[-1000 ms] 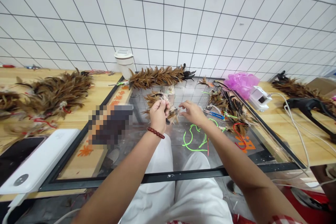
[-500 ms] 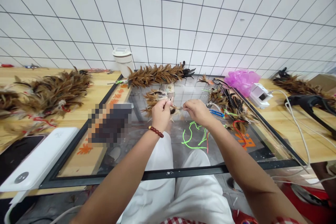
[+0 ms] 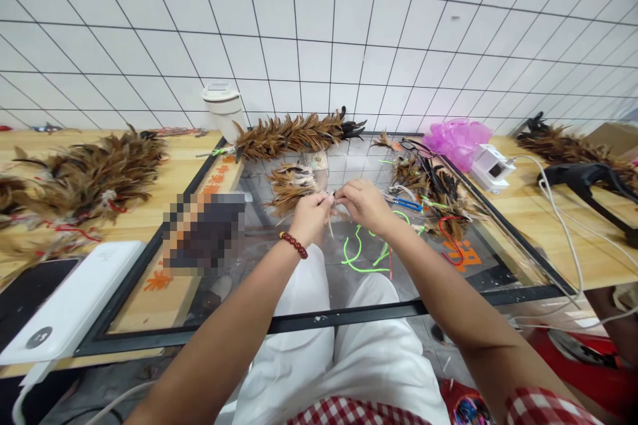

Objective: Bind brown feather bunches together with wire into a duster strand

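Note:
Over the glass table top (image 3: pixel 309 279), my left hand (image 3: pixel 310 218) is closed on a small bunch of brown feathers (image 3: pixel 289 187) that fans out to its left. My right hand (image 3: pixel 365 204) meets it fingertip to fingertip, pinching at the same bunch near the quills. A thin quill or stick hangs down between the two hands. A red bead bracelet (image 3: pixel 294 245) circles my left wrist. Green cords (image 3: pixel 363 254) lie on the glass just below my right hand.
A long feather duster (image 3: pixel 294 134) lies at the back beside a white cup (image 3: pixel 222 109). Feather heaps sit left (image 3: pixel 94 172) and right (image 3: pixel 433 196), with blue scissors (image 3: pixel 406 203), a pink bag (image 3: pixel 456 141), a white device (image 3: pixel 491 169), cables and a white power bank (image 3: pixel 70 309).
My right hand has moved left and closed in on my left hand, so both now pinch the feather bunch. The view has shifted slightly downward.

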A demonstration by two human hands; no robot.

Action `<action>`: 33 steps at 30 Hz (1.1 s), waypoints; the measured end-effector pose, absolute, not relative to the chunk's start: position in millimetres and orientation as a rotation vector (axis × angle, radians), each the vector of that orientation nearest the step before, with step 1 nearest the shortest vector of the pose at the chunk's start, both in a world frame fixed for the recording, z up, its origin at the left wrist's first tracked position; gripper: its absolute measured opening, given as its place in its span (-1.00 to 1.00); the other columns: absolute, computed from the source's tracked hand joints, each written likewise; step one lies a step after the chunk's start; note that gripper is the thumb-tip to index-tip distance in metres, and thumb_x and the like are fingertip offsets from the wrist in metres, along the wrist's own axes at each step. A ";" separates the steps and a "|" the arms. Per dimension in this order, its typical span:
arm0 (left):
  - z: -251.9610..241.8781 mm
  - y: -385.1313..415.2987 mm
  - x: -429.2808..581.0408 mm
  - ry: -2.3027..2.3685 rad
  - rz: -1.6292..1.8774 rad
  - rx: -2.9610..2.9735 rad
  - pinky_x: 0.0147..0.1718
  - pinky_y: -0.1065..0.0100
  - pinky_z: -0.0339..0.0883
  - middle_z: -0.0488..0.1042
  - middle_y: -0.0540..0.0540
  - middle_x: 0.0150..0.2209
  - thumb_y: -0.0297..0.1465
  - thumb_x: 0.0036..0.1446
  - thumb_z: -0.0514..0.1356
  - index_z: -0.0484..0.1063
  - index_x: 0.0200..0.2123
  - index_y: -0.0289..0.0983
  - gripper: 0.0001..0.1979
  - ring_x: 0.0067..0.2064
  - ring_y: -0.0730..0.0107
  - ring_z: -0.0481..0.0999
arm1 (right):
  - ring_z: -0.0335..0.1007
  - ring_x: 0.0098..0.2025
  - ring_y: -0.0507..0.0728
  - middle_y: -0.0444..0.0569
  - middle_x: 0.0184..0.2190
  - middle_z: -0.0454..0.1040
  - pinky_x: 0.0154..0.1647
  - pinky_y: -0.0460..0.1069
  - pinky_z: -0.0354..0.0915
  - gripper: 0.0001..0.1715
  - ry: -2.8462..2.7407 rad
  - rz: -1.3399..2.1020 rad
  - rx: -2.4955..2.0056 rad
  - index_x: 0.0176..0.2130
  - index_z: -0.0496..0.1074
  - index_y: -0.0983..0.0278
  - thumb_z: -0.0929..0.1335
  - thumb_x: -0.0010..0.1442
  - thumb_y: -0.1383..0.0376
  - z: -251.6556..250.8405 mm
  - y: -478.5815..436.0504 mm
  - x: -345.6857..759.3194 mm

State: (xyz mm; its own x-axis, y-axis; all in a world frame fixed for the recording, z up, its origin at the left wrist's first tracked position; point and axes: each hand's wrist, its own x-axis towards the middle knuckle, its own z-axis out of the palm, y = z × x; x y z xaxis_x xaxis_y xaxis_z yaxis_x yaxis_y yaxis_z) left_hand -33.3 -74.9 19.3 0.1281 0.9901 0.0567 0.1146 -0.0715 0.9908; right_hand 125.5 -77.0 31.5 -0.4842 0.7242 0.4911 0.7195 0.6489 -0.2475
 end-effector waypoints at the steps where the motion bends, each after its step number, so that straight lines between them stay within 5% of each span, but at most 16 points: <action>1: 20.8 -75.4 -32.5 1.134 1.075 1.291 -0.62 0.48 0.00 0.36 0.00 -0.65 -0.33 0.02 0.19 0.40 -0.61 -0.31 -0.77 -0.64 0.56 0.18 | 0.30 -0.21 0.13 0.04 -0.30 0.47 -0.14 0.02 0.14 -0.79 -2.247 0.064 -1.111 -0.26 0.44 0.29 0.23 0.26 0.31 31.5 -76.6 125.0; 6: 27.4 -77.2 -31.6 1.048 1.134 1.046 -0.69 0.50 -0.05 0.28 0.06 -0.68 -0.33 -0.04 0.25 0.36 -0.60 -0.33 -0.78 -0.70 0.64 0.13 | 0.36 -0.29 0.07 -0.02 -0.32 0.49 -0.19 -0.01 0.25 -0.73 -1.753 0.510 -1.118 -0.16 0.44 0.30 0.33 0.15 0.23 28.4 -71.8 121.6; 11: 25.8 -75.6 -31.9 1.015 1.169 1.058 -0.69 0.52 -0.05 0.28 0.06 -0.68 -0.30 -0.06 0.28 0.40 -0.56 -0.35 -0.77 -0.69 0.66 0.13 | 0.37 -0.37 0.04 -0.07 -0.40 0.49 -0.28 -0.04 0.29 -0.69 -1.547 0.825 -1.077 -0.31 0.46 0.31 0.39 0.03 0.12 23.5 -66.5 119.1; 19: 25.2 -77.0 -30.0 0.984 1.086 1.106 -0.68 0.54 -0.06 0.31 0.04 -0.65 -0.25 -0.16 0.34 0.44 -0.53 -0.37 -0.72 -0.65 0.67 0.17 | 0.35 -0.43 0.01 -0.10 -0.50 0.48 -0.34 -0.07 0.26 -0.78 -1.656 0.751 -1.048 -0.42 0.45 0.31 0.37 0.08 0.18 26.7 -69.8 120.1; 27: 22.2 -71.2 -34.0 0.957 1.194 0.991 -0.71 0.57 -0.02 0.32 0.05 -0.63 -0.24 -0.12 0.32 0.44 -0.48 -0.37 -0.72 -0.66 0.67 0.20 | 0.34 -0.43 -0.01 -0.09 -0.42 0.48 -0.37 -0.08 0.28 -0.61 -1.592 1.038 -0.961 -0.22 0.46 0.32 0.45 -0.02 0.15 21.4 -70.8 114.7; 33: 24.3 -74.8 -31.8 0.891 1.130 0.912 -0.71 0.55 0.05 0.35 0.02 -0.64 -0.26 -0.14 0.34 0.41 -0.50 -0.38 -0.71 -0.66 0.63 0.27 | 0.26 -0.48 -0.03 -0.11 -0.49 0.43 -0.45 -0.10 0.20 -0.75 -1.646 0.652 -1.019 -0.25 0.50 0.29 0.40 0.08 0.20 17.6 -79.0 105.3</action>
State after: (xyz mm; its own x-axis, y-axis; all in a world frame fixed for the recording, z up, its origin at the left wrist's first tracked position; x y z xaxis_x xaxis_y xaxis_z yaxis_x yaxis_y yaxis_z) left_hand -31.8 -74.8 24.3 0.1925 0.9744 -0.1163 -0.3403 0.1774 0.9234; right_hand 105.3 -79.0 17.6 -0.0927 0.8689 0.4862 0.3002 0.4900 -0.8184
